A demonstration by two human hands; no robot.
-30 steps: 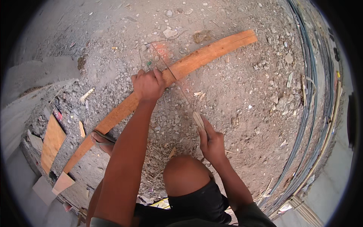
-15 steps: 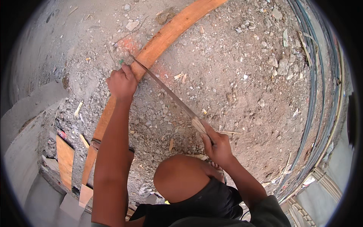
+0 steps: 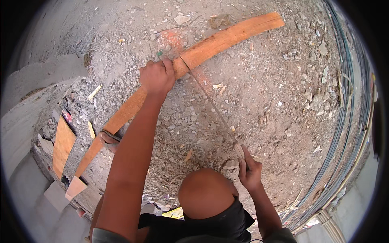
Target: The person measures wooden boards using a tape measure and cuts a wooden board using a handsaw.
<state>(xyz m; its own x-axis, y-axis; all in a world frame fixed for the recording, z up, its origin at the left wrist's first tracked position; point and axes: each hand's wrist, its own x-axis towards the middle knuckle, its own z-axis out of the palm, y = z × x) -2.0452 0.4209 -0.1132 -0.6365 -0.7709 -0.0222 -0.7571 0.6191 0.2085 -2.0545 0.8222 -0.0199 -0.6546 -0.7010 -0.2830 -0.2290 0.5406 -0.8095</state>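
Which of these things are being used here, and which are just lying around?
In use:
wooden plank, under the left hand
saw, in the right hand
sandalled foot, apparently on the plank

Seemingly lying about:
flat tan board, lower left
long dark strands, right side
pale stone, beyond the plank

The camera sits on the person's head, as the left one of a side-by-side pair, and it looks down to the ground [image 3: 259, 97]. Its fisheye lens gives a very wide, round view with dark corners, where the long rods [image 3: 324, 182] near the right rim appear curved. The picture is upright, so its left is also the person's left. Both forearms [image 3: 133, 162] enter from the lower edge. The bent knee [image 3: 206, 192] is near to the lens, while the left hand [image 3: 157, 77] and the right hand [image 3: 250, 170] are farther away.
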